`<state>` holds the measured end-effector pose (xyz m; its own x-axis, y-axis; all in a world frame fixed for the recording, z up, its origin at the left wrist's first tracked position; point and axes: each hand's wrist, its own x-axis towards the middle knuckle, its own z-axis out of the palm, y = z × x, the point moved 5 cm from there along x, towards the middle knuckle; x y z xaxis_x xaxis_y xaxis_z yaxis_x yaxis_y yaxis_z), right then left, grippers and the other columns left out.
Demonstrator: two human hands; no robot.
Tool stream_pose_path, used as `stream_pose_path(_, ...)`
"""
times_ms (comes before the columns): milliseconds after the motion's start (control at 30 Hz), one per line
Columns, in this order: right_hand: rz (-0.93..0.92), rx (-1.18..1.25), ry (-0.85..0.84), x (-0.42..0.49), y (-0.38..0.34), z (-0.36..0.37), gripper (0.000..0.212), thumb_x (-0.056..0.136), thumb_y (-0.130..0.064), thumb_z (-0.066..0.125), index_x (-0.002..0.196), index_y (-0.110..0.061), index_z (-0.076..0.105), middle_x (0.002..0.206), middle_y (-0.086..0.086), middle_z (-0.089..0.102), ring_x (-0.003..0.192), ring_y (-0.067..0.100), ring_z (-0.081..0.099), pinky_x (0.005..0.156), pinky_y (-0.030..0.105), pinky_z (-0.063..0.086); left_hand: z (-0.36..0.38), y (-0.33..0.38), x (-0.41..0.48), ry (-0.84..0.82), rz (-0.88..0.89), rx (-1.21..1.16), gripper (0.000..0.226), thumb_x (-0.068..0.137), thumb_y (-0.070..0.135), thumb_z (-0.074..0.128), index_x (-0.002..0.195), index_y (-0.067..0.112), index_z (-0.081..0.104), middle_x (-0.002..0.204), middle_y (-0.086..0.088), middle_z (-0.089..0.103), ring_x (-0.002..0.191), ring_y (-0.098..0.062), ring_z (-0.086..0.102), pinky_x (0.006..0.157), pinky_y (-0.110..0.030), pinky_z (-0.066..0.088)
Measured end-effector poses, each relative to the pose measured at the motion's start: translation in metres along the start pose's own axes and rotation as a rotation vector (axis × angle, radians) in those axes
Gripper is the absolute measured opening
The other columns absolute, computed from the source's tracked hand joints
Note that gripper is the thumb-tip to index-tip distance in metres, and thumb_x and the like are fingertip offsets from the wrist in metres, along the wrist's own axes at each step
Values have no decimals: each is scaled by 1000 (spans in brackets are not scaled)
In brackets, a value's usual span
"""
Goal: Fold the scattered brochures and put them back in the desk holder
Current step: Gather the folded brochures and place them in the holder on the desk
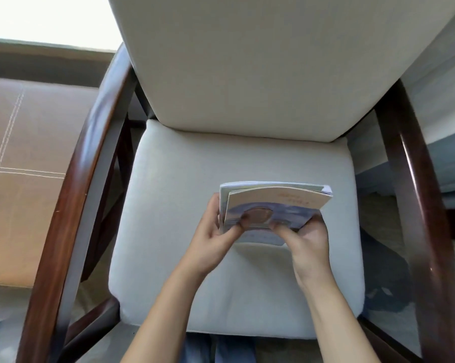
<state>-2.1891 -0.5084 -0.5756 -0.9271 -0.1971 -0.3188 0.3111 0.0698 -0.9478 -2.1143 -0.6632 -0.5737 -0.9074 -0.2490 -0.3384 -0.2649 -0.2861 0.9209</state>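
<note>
Both hands are clamped on the brochure (278, 201), which is held just above the seat cushion (184, 195) of an armchair. The left hand (213, 231) pinches its left edge and the right hand (309, 239) its lower right corner, with thumbs on the front and fingers behind. The desk holder is not in view.

The step looks like closing a fold. To do it well, line up the free edges at the top first. Then slide the thumbs outward along the crease while the fingers behind give backing. The soft cushion would make a poor surface to press against.

The brochure is thin, flexible paper in several layers. Its front panel bows slightly and sits a little short of the sheet behind. The cover is cream above, blue-grey below, with a brown round shape. The cushion and backrest (247, 74) are pale, matte woven fabric with rounded edges. The armrest (90, 153) is dark, glossy curved wood.
</note>
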Motion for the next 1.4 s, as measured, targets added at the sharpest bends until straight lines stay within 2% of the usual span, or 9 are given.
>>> stream_pose_path(100, 11, -82, -10, -1, 8, 1, 35, 66, 7, 77, 98, 0, 63, 93, 4, 72, 85, 8, 69, 74, 23, 51, -7, -5, 4, 33, 10, 55, 28, 78, 10, 69, 101, 17, 54, 98, 6, 63, 94, -10, 61, 80, -22, 48)
stream_pose_path(200, 58, -136, -80, -6, 23, -7, 31, 73, 1, 77, 90, -21, 62, 105, -8, 70, 98, 4, 65, 84, 28, 52, -1, -23, 3, 42, -43, 82, 32, 70, 2, 71, 89, 15, 48, 82, 7, 59, 73, -9, 55, 64, -23, 47)
stream_pose_path(300, 75, -182, -194, -8, 30, -12, 32, 72, -7, 79, 92, -26, 63, 111, -14, 68, 109, 4, 62, 86, 19, 51, 2, -37, 2, 54, -63, 113, 38, 67, 4, 77, 94, 16, 54, 86, 6, 61, 75, -13, 59, 67, -32, 52)
stream_pose_path(500, 70, -268, -82, -4, 18, -12, 24, 68, -3, 83, 80, -16, 67, 78, -6, 72, 73, 1, 67, 66, 10, 49, -2, -25, 7, 69, 23, 264, 19, 74, 14, 75, 88, 18, 64, 88, -1, 68, 81, -18, 66, 69, -33, 52)
stream_pose_path(633, 43, -222, 23, -5, -30, -20, 31, 62, 10, 81, 84, -10, 72, 79, -9, 73, 70, -13, 65, 63, 3, 47, 17, 21, 13, 18, 47, 274, 29, 74, 1, 74, 101, 11, 70, 98, 0, 75, 95, -14, 70, 79, -24, 54)
stream_pose_path(767, 0, -161, -69, -17, -112, -30, 37, 63, 0, 85, 89, -23, 71, 84, -13, 76, 81, 2, 71, 67, 13, 54, 39, 101, 7, -24, 81, 243, 34, 69, 12, 81, 101, 12, 69, 93, 3, 76, 86, -9, 71, 72, -18, 53)
stream_pose_path(933, -72, -52, -127, -49, -235, -40, 37, 64, -6, 85, 98, -13, 72, 96, 5, 77, 89, 22, 74, 69, 22, 57, 76, 217, -16, -69, 164, 177, 37, 61, 18, 82, 94, 10, 67, 86, -3, 77, 77, -13, 71, 67, -23, 55)
stream_pose_path(1067, -165, -4, -20, -98, -310, -62, 50, 60, -11, 86, 107, -11, 67, 100, 7, 76, 95, 25, 72, 74, 25, 57, 117, 288, -47, -207, 241, 176, 36, 61, 16, 81, 94, 7, 68, 86, -6, 77, 77, -14, 72, 65, -21, 55)
stream_pose_path(1400, -311, 31, 535, -274, -388, -212, 36, 71, 5, 78, 102, -10, 68, 96, 5, 77, 89, 20, 73, 73, 24, 57, 313, 351, -150, -740, 382, 258, 35, 61, 23, 84, 92, 16, 68, 84, 0, 77, 73, -8, 72, 59, -16, 52)
